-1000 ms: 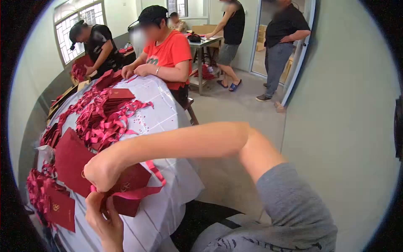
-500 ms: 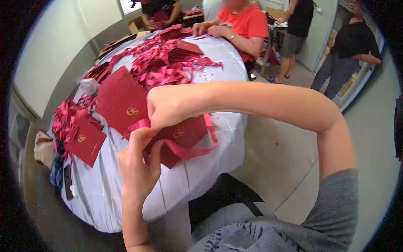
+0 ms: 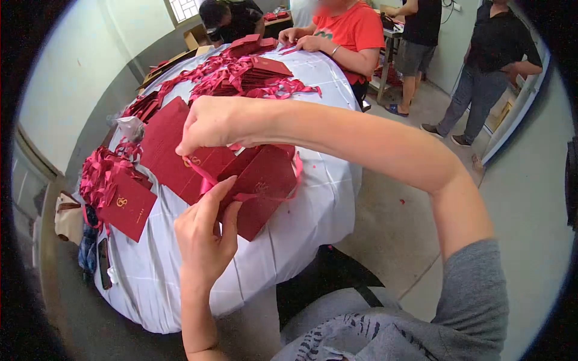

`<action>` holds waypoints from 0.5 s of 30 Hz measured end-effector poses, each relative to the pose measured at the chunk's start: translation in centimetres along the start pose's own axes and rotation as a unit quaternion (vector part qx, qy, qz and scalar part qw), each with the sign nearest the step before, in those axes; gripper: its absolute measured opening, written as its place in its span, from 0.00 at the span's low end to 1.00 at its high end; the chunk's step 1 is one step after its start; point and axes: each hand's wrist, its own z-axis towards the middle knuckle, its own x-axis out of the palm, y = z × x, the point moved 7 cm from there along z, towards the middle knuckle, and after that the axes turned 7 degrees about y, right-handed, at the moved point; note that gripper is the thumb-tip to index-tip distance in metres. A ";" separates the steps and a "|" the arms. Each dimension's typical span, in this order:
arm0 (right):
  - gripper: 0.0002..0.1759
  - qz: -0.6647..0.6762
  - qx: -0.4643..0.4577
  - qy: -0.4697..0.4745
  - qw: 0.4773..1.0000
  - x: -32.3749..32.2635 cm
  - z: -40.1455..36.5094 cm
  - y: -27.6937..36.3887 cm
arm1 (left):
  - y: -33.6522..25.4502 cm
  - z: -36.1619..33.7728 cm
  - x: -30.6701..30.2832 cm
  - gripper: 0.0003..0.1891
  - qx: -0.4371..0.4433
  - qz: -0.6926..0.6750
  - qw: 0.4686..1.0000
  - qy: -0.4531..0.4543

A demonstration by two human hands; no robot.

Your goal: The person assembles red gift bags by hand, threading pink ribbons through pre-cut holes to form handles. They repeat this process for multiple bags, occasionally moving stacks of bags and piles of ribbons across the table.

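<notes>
Pinched in the fingertips of my right hand point(image 3: 208, 123) is one end of a pinkish-red ribbon point(image 3: 201, 172). The ribbon slants down to my left hand point(image 3: 205, 237), whose index finger and thumb close around it at the edge of a dark red card envelope point(image 3: 268, 186). More of the ribbon loops past the envelope's right side. Beneath my right hand lies another dark red envelope point(image 3: 162, 129) with a gold monogram, partly covered by the hand. The knot area between my left fingers is hidden.
A round table with a white cloth point(image 3: 259, 265) carries a ribbon-tied envelope stack point(image 3: 126, 204) at left and a large ribbon heap point(image 3: 226, 78) at the back. A phone point(image 3: 105, 263) lies at the left edge. A person in a red shirt point(image 3: 352, 30) works across; others stand behind.
My right hand has moved up and left, drawing the ribbon end away from my left hand. My left fingers have shifted slightly right, and the ribbon loop at right is smaller.
</notes>
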 end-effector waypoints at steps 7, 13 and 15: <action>0.09 0.135 -0.039 -0.057 0.988 0.1 3.0 0.4 | 0.2 0.0 0.1 0.13 -0.016 -0.007 1.000 -0.005; 0.10 0.190 -0.037 -0.052 0.980 0.5 4.4 0.1 | 0.0 -0.1 0.1 0.10 -0.021 -0.005 1.000 -0.006; 0.12 0.112 -0.148 -0.076 0.980 -0.1 3.8 1.1 | 0.4 -0.1 0.1 0.09 -0.055 -0.015 0.998 0.008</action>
